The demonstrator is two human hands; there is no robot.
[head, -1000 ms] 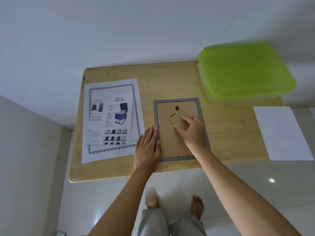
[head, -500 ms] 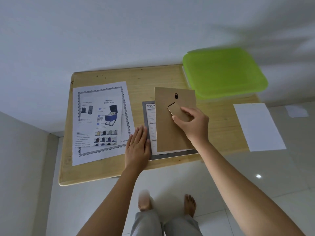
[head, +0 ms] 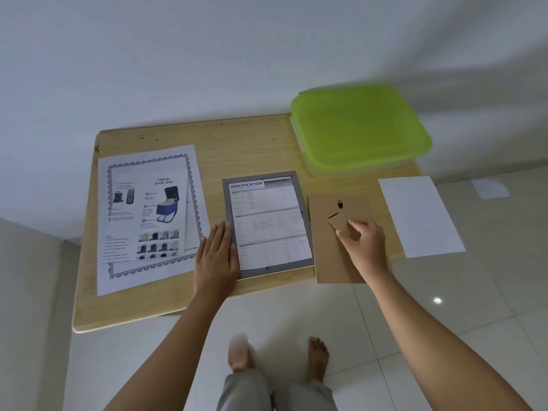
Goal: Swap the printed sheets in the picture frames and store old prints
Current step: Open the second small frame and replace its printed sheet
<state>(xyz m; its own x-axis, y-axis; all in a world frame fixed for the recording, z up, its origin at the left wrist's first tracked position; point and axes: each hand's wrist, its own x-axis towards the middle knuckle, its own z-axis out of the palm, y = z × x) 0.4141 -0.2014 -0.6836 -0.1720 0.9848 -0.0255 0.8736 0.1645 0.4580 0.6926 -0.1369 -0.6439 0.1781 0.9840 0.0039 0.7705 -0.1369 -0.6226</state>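
Observation:
A grey picture frame [head: 227, 200] lies face down on the wooden table [head: 255, 143] with its back off. Inside it shows a printed "SPECIFICATION" sheet [head: 268, 223]. My left hand [head: 216, 256] rests flat on the frame's left edge, fingers straight. The brown backing board [head: 329, 256] lies to the right of the frame, its lower end past the table's front edge. My right hand [head: 363, 243] pinches the board's stand flap. A "TRAVEL SHOE BAG" print [head: 148, 215] lies on a bordered sheet at the table's left.
A clear box with a green lid [head: 358, 129] stands at the table's back right corner. A blank white sheet [head: 419, 216] lies at the right, overhanging the table edge. Wall runs behind the table. My bare feet stand on the tiled floor below.
My right hand has lifted the backing board off the frame and carried it to the right, uncovering the specification sheet. My left hand has stayed on the frame's left edge.

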